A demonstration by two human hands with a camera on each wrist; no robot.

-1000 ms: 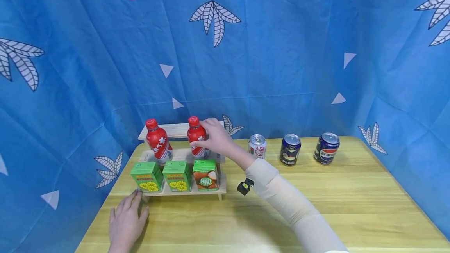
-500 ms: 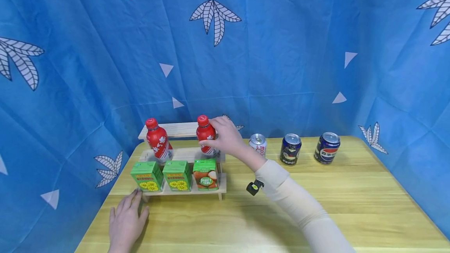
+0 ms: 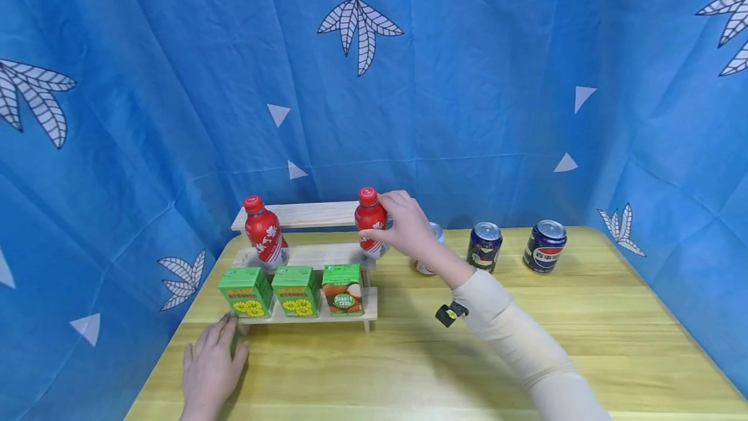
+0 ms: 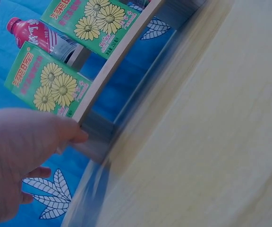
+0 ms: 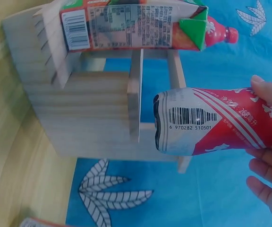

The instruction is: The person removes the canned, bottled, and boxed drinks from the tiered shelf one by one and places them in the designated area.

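Observation:
My right hand [image 3: 407, 223] grips a red bottle [image 3: 371, 218] round its upper body, thumb on one side and fingers on the other. That bottle is upright near the right end of a tiered wooden rack [image 3: 318, 214]; in the right wrist view a gap shows between its base and the middle shelf. A second red bottle [image 3: 265, 237] stands at the left on the middle shelf. Green drink cartons [image 3: 297, 291] line the front shelf. At the rack's front left corner, my left hand [image 3: 211, 364] rests with fingertips touching the wood, fingers extended.
To the right of the rack stand a white Coca-Cola can [image 3: 436, 232], partly hidden by my right hand, and two dark blue Pepsi cans [image 3: 484, 247]. Blue patterned cloth [image 3: 467, 115] hangs behind and at both sides of the wooden table [image 3: 584, 343].
My right hand has carried the red bottle rightward, from the middle part of the rack to its right end. The hand now covers part of the white can. My left hand has stayed put.

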